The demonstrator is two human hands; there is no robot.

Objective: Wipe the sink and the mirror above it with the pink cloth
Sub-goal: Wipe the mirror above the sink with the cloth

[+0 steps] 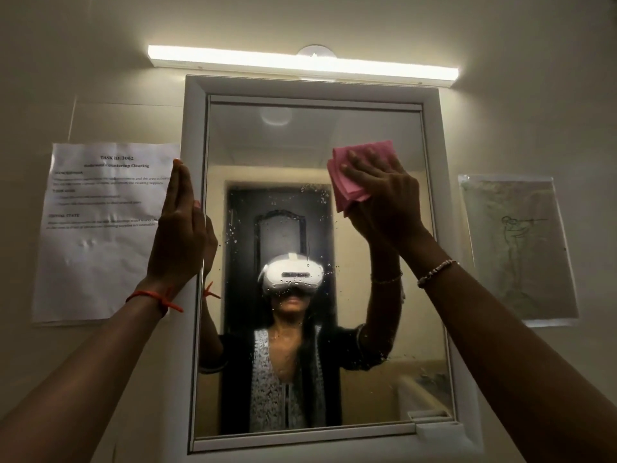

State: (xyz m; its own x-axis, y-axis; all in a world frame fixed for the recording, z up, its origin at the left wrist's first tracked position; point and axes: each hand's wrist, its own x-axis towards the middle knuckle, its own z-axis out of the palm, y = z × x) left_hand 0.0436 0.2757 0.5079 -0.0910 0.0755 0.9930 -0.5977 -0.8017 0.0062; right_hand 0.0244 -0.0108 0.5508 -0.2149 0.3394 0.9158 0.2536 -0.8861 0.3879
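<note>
The mirror (pixel 287 155) hangs in a white frame (pixel 195 135) in front of me, with water droplets across its middle. My right hand (pixel 387 195) presses the folded pink cloth (pixel 350 185) flat against the glass near the upper right. My left hand (pixel 182 225) lies flat with straight fingers on the left edge of the frame and holds nothing. The sink is out of view.
A lit tube lamp (pixel 300 65) runs above the mirror. A printed task sheet (pixel 100 228) is stuck to the wall on the left, a drawing in a plastic sleeve (pixel 521 248) on the right. The mirror reflects a person wearing a white headset and a dark door.
</note>
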